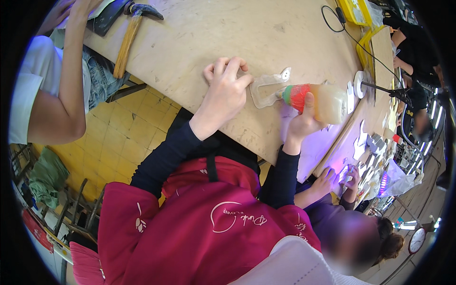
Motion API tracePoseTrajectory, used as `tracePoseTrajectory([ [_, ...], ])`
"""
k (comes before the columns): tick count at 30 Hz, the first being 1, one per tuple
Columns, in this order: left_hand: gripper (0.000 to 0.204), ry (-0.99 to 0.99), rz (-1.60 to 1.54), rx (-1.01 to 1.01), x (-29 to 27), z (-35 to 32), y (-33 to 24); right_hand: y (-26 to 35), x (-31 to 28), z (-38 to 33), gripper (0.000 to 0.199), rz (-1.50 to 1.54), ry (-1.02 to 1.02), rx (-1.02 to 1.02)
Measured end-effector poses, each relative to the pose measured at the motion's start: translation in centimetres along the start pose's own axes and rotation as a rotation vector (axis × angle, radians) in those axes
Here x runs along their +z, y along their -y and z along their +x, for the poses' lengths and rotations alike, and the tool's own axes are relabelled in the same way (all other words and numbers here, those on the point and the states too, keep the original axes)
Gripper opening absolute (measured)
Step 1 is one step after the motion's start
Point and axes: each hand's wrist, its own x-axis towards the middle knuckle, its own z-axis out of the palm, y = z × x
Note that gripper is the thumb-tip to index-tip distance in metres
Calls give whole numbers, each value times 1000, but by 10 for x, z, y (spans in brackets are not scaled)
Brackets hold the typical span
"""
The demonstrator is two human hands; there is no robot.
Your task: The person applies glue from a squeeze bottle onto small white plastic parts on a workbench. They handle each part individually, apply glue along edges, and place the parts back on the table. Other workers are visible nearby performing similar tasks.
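- Hands stand apart; the left hand [227, 89] has curled fingers low over the table [185, 47], just beside a pale curved piece [262, 84]; whether its fingertips grip that piece, I cannot tell.
- Right hand [304, 121] is clamped around a bottle [330, 103] of yellowish contents, with a red wrap and green collar.
- Pale piece lies flat on the table, between the left hand and the bottle's tip.
- White script and leafy line drawings mark the red garment [190, 237].
- Round clock [417, 240]: dial markings too small to read.
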Motion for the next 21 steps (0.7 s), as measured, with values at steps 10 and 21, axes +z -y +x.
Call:
tracePoseTrajectory([
  [10,23,28,-28,-36,-3,3,1,6,6,-34,48,622,-74,521],
  [21,12,78,-138,-91,-9,12,-7,-30,-119,-27,62,815,-237,574],
])
